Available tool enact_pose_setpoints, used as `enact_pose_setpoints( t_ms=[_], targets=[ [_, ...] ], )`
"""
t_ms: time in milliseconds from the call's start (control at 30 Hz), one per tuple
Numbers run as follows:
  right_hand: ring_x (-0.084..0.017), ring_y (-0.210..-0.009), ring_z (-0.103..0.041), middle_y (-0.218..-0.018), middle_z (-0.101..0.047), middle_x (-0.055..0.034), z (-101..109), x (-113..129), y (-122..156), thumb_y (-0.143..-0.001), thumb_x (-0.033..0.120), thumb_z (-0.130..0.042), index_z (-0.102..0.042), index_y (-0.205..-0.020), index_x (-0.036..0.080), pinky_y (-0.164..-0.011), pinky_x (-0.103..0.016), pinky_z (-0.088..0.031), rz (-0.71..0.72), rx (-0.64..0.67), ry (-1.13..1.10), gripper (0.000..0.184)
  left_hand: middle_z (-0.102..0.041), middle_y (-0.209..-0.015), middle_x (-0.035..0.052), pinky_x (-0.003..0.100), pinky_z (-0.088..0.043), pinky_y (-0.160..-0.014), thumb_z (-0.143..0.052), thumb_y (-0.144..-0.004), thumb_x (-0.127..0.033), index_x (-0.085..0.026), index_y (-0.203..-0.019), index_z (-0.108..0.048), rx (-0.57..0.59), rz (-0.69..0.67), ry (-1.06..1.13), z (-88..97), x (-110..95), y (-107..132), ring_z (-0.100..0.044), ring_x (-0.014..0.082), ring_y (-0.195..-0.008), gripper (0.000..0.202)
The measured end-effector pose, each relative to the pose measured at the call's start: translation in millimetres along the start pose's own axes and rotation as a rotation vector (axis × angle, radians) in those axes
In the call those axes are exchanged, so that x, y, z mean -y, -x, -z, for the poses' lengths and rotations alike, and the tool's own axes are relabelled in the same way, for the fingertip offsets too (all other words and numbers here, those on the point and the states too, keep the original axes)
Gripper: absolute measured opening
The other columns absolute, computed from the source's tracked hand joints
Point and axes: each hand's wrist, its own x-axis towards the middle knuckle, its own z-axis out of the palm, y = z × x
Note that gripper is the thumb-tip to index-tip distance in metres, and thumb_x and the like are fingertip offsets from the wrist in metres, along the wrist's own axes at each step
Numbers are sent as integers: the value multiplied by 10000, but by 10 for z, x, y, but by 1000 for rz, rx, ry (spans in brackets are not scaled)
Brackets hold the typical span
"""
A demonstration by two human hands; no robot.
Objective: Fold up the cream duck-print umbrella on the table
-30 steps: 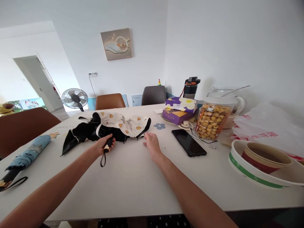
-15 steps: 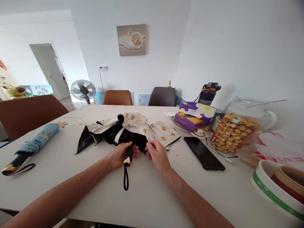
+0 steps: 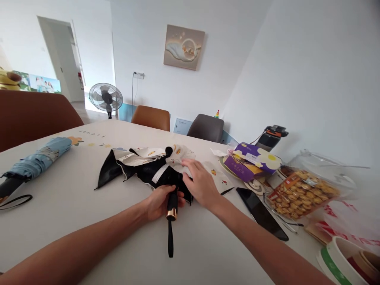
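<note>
A loosely collapsed umbrella (image 3: pixel 139 168), black inside and white with small prints outside, lies on the white table (image 3: pixel 65 206). My left hand (image 3: pixel 158 202) is closed round its black handle (image 3: pixel 172 204), whose gold ring and wrist strap hang toward me. My right hand (image 3: pixel 200 184) rests on the white canopy fabric just right of the handle, fingers pressing down on the cloth.
A folded blue umbrella (image 3: pixel 35 160) lies at the far left. To the right are a black phone (image 3: pixel 261 213), a purple box (image 3: pixel 252 160), a jar of snacks (image 3: pixel 299 190), a black bottle (image 3: pixel 271 136) and stacked paper bowls (image 3: pixel 344 257). Brown chairs surround the table.
My right hand has gone from open on the table to pinching, then pressing on the canopy. My left hand kept hold of the handle. The view swung left and down.
</note>
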Motion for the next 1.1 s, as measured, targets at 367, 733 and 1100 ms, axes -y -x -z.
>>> enact_pose_setpoints(
  t_ms=[367, 733, 1100],
  targets=[
    [-184, -770, -586, -829, -638, -42, -96, -289, -560, -700, 174, -497, -590, -830, 173, -725, -326, -447, -365, -231, -363, 159, -623, -765, 98, 352, -502, -708, -418, -857, -220, -118, -838, -485, 28, 42, 51, -12, -28, 17, -641, 192, -651, 123],
    [-114, -418, -487, -449, -421, 54, 727, -824, 12, -709, 314, -535, -526, -673, 161, -546, -334, -512, -871, -574, -854, 157, -636, -783, 115, 331, -500, -659, -450, -846, -253, -128, -819, -499, 31, 73, 45, 43, -9, -12, -643, 202, -686, 137],
    [-263, -1131, -479, -1205, -506, -142, 804, -919, 362, -722, 282, -573, -510, -1092, 200, -986, -411, -351, -572, -554, -16, 383, -642, -791, 115, 338, -497, -650, -437, -853, -275, -120, -862, -508, 25, 69, 17, 50, 8, -6, -651, 218, -699, 171]
  ],
)
